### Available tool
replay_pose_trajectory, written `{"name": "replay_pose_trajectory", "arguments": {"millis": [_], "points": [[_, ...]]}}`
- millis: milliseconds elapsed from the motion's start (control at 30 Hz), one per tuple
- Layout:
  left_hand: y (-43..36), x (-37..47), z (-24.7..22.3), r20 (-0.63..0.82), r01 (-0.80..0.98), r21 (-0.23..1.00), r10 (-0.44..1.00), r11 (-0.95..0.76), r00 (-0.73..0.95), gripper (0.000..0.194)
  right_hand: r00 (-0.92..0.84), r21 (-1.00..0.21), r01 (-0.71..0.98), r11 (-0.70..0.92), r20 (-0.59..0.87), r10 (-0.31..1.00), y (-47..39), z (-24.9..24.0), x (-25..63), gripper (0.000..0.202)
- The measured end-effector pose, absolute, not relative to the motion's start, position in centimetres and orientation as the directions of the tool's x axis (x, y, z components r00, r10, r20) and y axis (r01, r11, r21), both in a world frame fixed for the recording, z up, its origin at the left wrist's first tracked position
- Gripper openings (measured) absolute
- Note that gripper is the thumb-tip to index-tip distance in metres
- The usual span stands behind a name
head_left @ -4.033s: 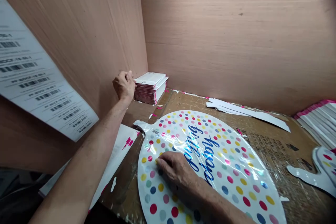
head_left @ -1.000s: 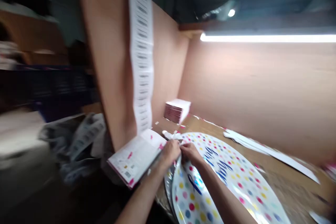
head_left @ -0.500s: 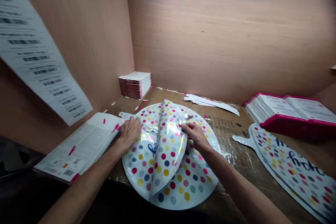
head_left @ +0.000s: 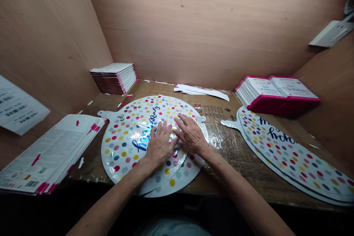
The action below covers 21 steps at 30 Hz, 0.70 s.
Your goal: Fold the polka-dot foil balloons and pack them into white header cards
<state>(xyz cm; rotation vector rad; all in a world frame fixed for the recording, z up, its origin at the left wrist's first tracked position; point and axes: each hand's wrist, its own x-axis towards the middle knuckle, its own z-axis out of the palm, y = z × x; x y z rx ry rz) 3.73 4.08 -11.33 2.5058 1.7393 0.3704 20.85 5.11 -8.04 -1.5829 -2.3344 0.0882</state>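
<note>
A round, flat foil balloon [head_left: 118, 155] with coloured dots and shiny blue lettering lies in front of me, its tail tab pointing left. Another dotted layer shows under its lower right edge, and a second tab sticks out on the right. My left hand [head_left: 160, 145] rests on the middle of the balloon, palm down and fingers spread. Just beside it, my right hand [head_left: 191, 134] presses on the balloon's right part, fingers outstretched. Whether the top layer is creased under the hands is hidden.
Printed card packs [head_left: 49, 151] lie at left, with a barcode sheet [head_left: 22, 108] above. Folded sleeves [head_left: 114, 77] stand in the back left corner, white paper strips [head_left: 201, 91] behind, pink-edged packs [head_left: 276, 92] at right. More dotted balloons [head_left: 298, 158] overlap the right front edge.
My right hand has let go of the lifted balloon layer, which now lies down. Both hands have come together flat on its middle. The view has shifted to the right.
</note>
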Motion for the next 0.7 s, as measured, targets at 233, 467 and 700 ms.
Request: {"name": "replay_pose_trajectory", "arguments": {"millis": [233, 467, 700], "points": [[-3.8, -1.4, -9.5, 0.095, 0.891, 0.449, 0.995, -0.069, 0.030, 0.032, -0.320, -0.217, 0.917, 0.334, 0.098, 0.942, 5.8, -12.0, 22.6, 0.054], [-1.4, 0.0, -0.6, -0.434, 0.005, 0.896, 0.874, 0.444, 0.216, 0.040, -0.431, -0.312, 0.577, 0.755, 0.668, 0.606, -2.9, -7.5, 18.5, 0.083], [1.0, -1.3, 2.3, -0.138, 0.597, 0.800, 0.986, 0.056, 0.092, 0.047, -0.184, -0.221, 0.838, 0.499, 0.746, 0.639, -3.8, -11.3, 20.5, 0.072]]}}
